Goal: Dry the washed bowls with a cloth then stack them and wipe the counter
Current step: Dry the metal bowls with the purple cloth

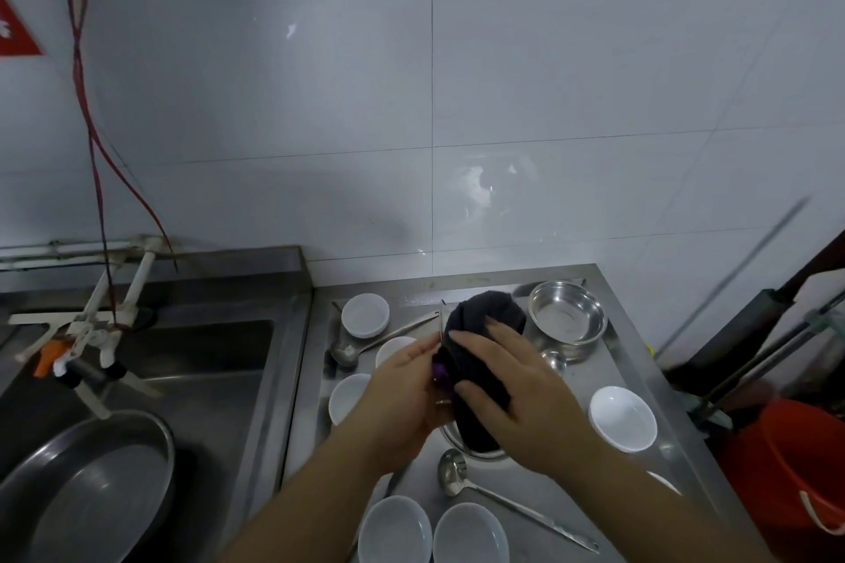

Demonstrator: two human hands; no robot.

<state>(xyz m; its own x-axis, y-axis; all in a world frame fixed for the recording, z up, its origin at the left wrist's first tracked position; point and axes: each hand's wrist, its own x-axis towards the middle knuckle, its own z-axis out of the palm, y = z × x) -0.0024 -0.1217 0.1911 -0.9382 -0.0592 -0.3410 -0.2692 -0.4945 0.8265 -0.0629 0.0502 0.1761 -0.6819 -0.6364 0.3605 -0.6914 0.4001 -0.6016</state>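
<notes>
A dark cloth [484, 325] is draped over a steel bowl whose rim [450, 437] shows below it, held up over the steel counter [571, 471]. My left hand [402, 384] grips the bowl's left edge, where a bit of purple shows. My right hand [516, 389] presses the cloth against the bowl with fingers spread. Several white bowls lie around on the counter: one at the back [365, 315], one right [623, 418], two at the front [395, 530] [471, 535]. A steel bowl [567, 318] stands at the back right.
A ladle [512, 503] lies near the front of the counter, another ladle [366, 345] at the back left. To the left is a sink with a large steel basin [87, 489] and a tap [91, 334]. A red bucket [795, 471] stands right of the counter.
</notes>
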